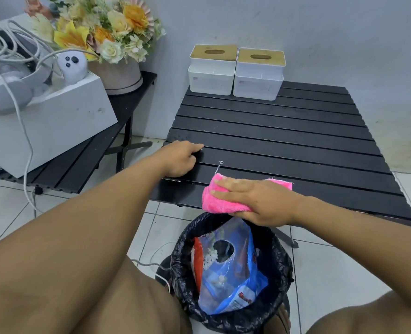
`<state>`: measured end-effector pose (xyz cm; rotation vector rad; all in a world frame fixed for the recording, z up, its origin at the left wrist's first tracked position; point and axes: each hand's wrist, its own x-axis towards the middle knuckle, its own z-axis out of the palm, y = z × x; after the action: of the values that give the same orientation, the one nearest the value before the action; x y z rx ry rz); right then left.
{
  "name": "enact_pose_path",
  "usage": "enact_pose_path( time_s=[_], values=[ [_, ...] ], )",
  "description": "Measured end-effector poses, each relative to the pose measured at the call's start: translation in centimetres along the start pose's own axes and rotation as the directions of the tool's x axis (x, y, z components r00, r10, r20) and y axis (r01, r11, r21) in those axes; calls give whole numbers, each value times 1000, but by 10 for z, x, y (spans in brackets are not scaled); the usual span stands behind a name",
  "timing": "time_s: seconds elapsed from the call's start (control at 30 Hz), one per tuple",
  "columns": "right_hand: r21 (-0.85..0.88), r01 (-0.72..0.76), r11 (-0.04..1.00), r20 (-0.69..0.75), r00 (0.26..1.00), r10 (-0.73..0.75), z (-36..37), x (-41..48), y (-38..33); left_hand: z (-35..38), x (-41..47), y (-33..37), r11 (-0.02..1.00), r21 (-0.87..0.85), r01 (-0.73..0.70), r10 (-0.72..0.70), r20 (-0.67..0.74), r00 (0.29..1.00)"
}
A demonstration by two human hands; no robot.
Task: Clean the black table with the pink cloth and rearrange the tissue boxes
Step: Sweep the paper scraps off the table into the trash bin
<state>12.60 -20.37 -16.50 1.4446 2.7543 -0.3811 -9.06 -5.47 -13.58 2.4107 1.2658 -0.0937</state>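
Wiping is the step in hand: left hand (181, 159) braces the black table (296, 141) at its left edge, fingers curled loosely on the slats, gripping nothing. Right hand (255, 201) lies flat, fingers pressed together, on the pink cloth (220, 201) at the near edge above the bin (231, 273). Better to keep even pressure and follow the slats. Tissue boxes (235, 73) sit side by side at the far edge; their small labels are unreadable
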Motion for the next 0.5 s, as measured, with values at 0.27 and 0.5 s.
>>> enact_pose_path(
  time_s=[0.27, 0.5],
  values=[
    [136, 85, 987, -15, 996, -83, -17, -6, -34, 1, 2, -5, 1000, -28, -3, 2, -22, 1000],
    [158, -310, 938, -247, 907, 342, -41, -1, 45, 0, 1, -11, 1000, -25, -16, 14, -56, 998]
  ],
)
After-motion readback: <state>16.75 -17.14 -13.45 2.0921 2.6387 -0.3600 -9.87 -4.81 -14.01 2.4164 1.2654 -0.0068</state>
